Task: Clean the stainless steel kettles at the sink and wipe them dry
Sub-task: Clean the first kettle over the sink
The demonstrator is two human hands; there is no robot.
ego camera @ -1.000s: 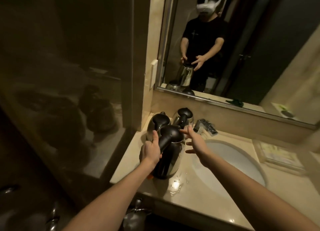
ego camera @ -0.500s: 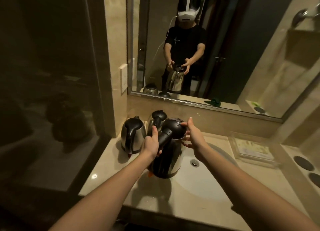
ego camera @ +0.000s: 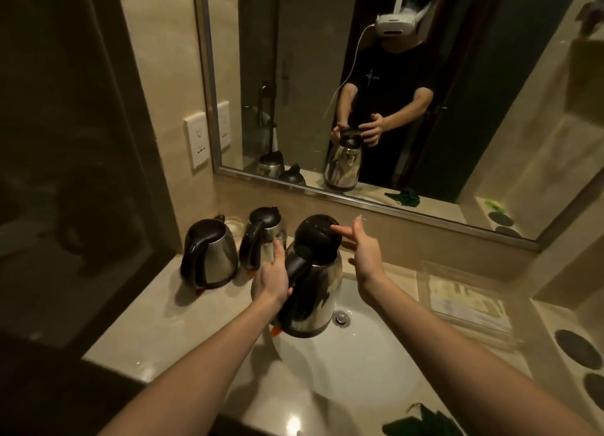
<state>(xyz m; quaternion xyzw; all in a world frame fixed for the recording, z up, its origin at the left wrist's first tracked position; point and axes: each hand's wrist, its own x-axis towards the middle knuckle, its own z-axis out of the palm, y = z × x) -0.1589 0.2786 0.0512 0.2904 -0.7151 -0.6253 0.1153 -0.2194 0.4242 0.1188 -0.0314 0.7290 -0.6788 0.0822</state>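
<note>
I read the counter (ego camera: 153, 324) and its white sink basin (ego camera: 366, 370). The held kettle (ego camera: 313, 292) hangs upright over the basin's left rim. A second kettle (ego camera: 212, 252) and a third kettle (ego camera: 263, 236) stand back left. The left hand (ego camera: 273, 280) wraps the held kettle's black handle. The right hand (ego camera: 364, 251) is spread and holds nothing, fingertips at the lid (ego camera: 317, 236).

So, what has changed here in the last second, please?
The left hand carried the kettle rightward from the counter to over the sink, still gripping its handle. The right hand opened off the lid; a fingertip stays near it. The far-left kettle and middle kettle stayed on the counter.
</note>
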